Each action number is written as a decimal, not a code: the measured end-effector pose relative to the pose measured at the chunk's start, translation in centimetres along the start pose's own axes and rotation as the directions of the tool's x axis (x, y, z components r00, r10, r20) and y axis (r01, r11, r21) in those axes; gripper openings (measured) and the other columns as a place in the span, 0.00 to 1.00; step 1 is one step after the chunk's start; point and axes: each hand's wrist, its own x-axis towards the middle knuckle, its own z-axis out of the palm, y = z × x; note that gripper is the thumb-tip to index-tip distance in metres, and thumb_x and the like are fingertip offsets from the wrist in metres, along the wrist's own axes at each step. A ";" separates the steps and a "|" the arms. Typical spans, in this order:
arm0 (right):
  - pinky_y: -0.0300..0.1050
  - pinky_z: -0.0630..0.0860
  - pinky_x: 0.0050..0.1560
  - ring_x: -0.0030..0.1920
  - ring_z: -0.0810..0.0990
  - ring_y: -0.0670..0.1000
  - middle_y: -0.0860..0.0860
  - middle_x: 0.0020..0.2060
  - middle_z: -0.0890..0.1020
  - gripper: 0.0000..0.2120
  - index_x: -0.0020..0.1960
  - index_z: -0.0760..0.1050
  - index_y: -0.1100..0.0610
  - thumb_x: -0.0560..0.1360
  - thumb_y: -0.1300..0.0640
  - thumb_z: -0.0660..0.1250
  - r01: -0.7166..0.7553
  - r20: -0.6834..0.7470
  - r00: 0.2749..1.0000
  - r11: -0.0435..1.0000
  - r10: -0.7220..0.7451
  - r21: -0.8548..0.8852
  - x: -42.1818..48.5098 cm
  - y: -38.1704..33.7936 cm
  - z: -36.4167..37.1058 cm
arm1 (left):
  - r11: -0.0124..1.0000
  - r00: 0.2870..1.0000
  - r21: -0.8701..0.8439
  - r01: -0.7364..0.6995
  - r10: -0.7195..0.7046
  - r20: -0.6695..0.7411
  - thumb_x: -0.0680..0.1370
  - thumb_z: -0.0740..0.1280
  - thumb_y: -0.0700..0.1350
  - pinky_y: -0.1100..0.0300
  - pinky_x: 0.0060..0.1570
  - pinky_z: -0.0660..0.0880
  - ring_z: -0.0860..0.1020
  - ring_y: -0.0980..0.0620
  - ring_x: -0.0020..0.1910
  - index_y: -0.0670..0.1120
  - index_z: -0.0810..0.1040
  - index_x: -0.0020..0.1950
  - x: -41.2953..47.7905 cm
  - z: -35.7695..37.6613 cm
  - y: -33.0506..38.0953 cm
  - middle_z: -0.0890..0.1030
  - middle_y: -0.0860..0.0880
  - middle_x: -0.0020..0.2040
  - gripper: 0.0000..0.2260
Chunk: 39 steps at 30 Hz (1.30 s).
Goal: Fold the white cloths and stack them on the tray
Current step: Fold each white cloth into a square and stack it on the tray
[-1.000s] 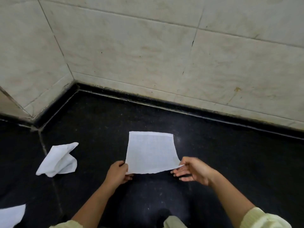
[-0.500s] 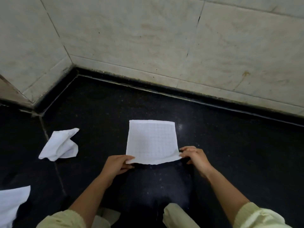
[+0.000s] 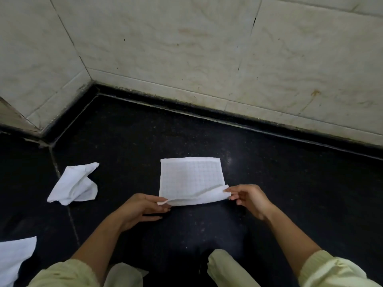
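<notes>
Partly cut off by the near-left edge, one white cloth (image 3: 14, 257) lies apart from a crumpled cloth (image 3: 72, 185). Centre, a gridded cloth (image 3: 190, 177) rests on the dark surface (image 3: 300, 183) (near edge lifted), left hand (image 3: 143, 208) and right hand (image 3: 248, 198) each pinching a near corner between thumb and fingertips.
</notes>
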 end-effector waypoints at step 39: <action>0.47 0.51 0.69 0.72 0.52 0.50 0.42 0.76 0.53 0.35 0.79 0.48 0.48 0.79 0.54 0.62 0.227 0.112 0.967 0.572 -0.229 -0.788 6.9 -1.5 3.5 | 0.849 0.718 0.511 -0.138 0.441 -0.539 0.77 0.68 0.53 0.65 0.36 0.69 0.76 0.56 0.39 0.46 0.79 0.45 10.1 0.0 5.3 0.79 0.52 0.39 0.11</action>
